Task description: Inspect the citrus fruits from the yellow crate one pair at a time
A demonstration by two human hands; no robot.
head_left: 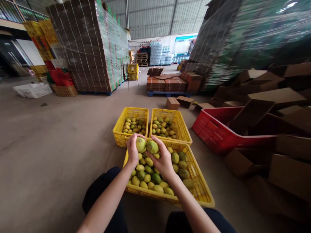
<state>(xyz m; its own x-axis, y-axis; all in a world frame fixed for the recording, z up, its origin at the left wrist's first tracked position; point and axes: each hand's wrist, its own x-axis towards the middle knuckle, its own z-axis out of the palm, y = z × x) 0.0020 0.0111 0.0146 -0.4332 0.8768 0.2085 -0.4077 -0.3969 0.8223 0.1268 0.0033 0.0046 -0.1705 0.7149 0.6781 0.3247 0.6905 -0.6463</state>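
- Grey floor (60, 139) spreads under our yellow crate (155, 195) of lemons (148, 169).
- Our left hand (132, 150) curls round one lemon (140, 144) above the crate.
- Our right hand (164, 159), half closed, grips another lemon (152, 147) alongside.

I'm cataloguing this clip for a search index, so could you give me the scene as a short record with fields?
Left hand: bare left hand, grip on a round yellow-green fruit
Right hand: bare right hand, grip on a second round yellow-green fruit, close beside the first
Below hands: large rectangular yellow plastic crate of loose green and yellow fruit
Beyond: left rear yellow plastic crate and right rear yellow plastic crate, each holding similar fruit
Far right: red plastic crate, brown cardboard boxes around it
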